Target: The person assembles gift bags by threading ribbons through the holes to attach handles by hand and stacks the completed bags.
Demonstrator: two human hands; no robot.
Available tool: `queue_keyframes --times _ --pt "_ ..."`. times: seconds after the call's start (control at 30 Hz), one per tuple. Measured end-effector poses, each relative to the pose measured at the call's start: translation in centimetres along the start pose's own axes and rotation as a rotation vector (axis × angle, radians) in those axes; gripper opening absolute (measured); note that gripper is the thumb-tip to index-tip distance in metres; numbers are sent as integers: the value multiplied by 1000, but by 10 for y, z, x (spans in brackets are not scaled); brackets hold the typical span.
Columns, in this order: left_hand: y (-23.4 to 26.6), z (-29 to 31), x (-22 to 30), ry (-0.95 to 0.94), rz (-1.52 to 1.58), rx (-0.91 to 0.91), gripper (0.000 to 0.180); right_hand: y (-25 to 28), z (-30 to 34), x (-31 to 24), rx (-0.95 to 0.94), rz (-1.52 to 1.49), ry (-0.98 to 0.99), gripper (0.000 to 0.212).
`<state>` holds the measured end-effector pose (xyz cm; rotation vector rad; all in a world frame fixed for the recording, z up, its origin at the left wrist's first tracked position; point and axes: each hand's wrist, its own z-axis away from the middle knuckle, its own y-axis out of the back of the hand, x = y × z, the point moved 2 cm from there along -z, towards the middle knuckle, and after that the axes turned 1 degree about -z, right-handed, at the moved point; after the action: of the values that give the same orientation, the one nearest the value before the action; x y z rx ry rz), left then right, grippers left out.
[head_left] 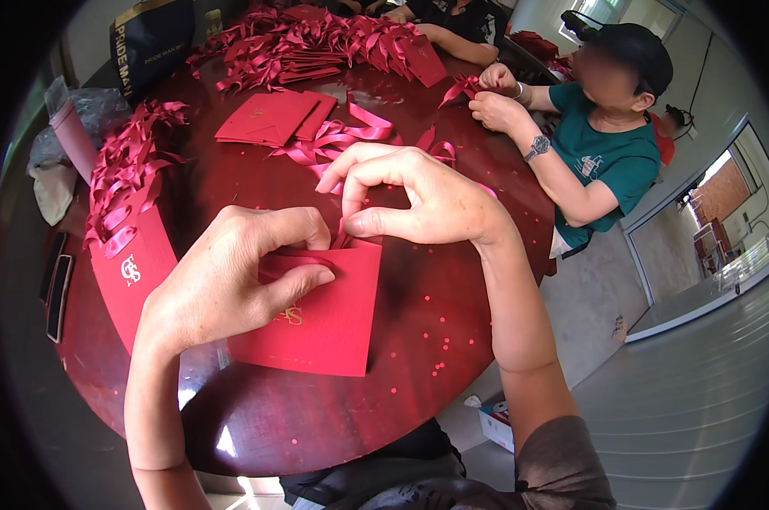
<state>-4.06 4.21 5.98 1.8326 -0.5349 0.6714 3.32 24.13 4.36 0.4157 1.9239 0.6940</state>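
- Red paper bag (350,319), above the dark glossy surface (316,425), bears gold lettering partly covered by the left hand (231,276).
- Left hand, closed in a pinch, grips its top edge.
- Right hand (435,194), thumb and fingertip nearly together, pinches a red ribbon (342,235).
- Leftward, another red bag (138,263) shows pale lettering.

Dark clothes (427,491) with short sleeve
The right sleeve (563,463) is grey-brown, ending above the elbow (527,372); the cloth (376,469) at the lap looks black.
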Motion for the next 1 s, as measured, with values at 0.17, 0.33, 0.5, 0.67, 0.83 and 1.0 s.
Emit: queue_keyframes --times 0.17,0.33,0.5,0.67,0.83,1.0 --pt "2 -2 -1 -53 -42 51 15 2 -3 1 80 105 38 9" --pt "11 1 -3 45 -70 95 15 4 -4 -11 311 -23 0 14" --pt "16 3 -3 80 -132 164 15 -16 -5 -22 229 117 57 20" --pt "35 2 -9 -91 -476 176 21 -14 -10 -16 284 153 127 11" --pt "48 9 -31 10 -394 374 35 -4 -6 -12 364 50 -13 9" --pt "55 7 -69 473 -13 127 44 0 -4 -10 372 46 -28 11"
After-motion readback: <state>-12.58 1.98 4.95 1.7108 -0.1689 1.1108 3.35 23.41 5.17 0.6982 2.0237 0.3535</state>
